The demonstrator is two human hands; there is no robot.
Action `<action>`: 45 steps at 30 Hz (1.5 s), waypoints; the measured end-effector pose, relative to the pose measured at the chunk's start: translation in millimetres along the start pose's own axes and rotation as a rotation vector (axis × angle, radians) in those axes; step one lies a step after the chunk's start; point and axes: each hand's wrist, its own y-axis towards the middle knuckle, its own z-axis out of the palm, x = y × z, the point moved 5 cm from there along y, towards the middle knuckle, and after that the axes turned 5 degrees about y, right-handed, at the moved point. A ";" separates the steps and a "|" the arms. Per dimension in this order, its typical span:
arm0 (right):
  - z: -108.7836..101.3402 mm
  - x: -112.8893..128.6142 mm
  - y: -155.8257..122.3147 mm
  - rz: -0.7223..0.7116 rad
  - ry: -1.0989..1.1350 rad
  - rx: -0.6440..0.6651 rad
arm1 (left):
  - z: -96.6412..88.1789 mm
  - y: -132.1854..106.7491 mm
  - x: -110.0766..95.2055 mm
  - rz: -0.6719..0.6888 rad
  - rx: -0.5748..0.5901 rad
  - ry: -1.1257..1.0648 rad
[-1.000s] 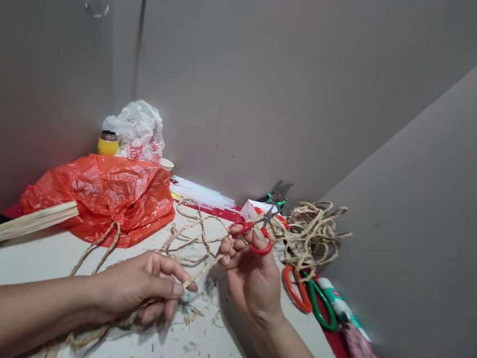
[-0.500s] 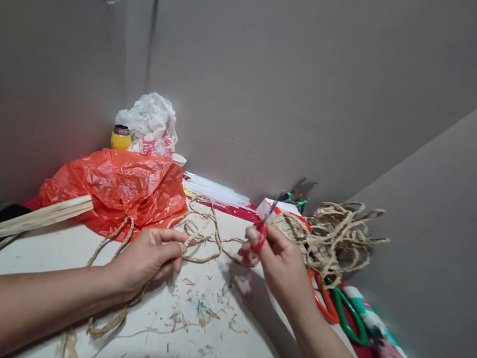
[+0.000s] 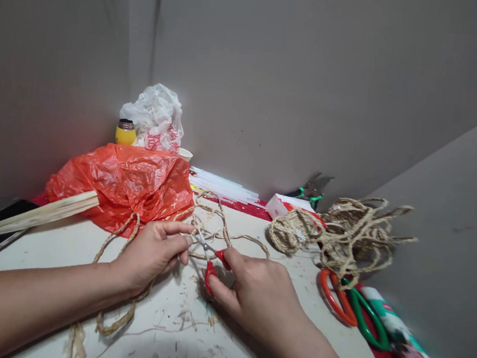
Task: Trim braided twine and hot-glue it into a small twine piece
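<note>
Over the white tabletop, my left hand (image 3: 157,253) pinches a braided straw cord (image 3: 224,223) between thumb and fingertips. The cord lies in loose loops beyond my fingers, and another stretch runs beneath my left wrist, ending in a frayed tip. My right hand (image 3: 254,282) has its thumb and a finger in the red handles of small scissors (image 3: 205,247). The handles are spread and the blades point left, right beside my left fingertips at the cord. Whether the blades touch the cord I cannot tell.
An orange plastic bag (image 3: 128,182) lies left, with pale flat strips (image 3: 36,216) in front. Cord bundles (image 3: 355,235) sit right, near orange-handled (image 3: 336,298) and green-handled tools (image 3: 370,321). White sticks (image 3: 225,186) and pruners (image 3: 313,191) are along the back wall. Scraps litter the tabletop (image 3: 297,274).
My right hand has brought the scissors left and down to my left fingertips, turning the blades from upright to leftward and spreading the handles. My left hand keeps its pinch. The view has shifted slightly.
</note>
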 end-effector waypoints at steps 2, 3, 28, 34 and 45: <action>0.2 0.0 -0.4 0.002 -0.028 0.002 | 0.0 0.3 0.5 0.006 0.005 0.012; 0.2 0.2 -0.5 0.004 -0.037 0.003 | 0.1 0.4 0.6 0.008 0.005 0.015; 3.9 -7.4 2.3 0.068 0.025 0.006 | -0.5 0.1 -2.0 0.013 0.000 -0.061; 4.4 -3.6 0.9 0.050 0.009 -0.009 | 0.3 0.5 -1.1 0.019 0.003 -0.029; 5.9 -12.4 2.8 0.097 0.005 0.017 | 0.5 0.7 -2.5 0.015 0.007 -0.021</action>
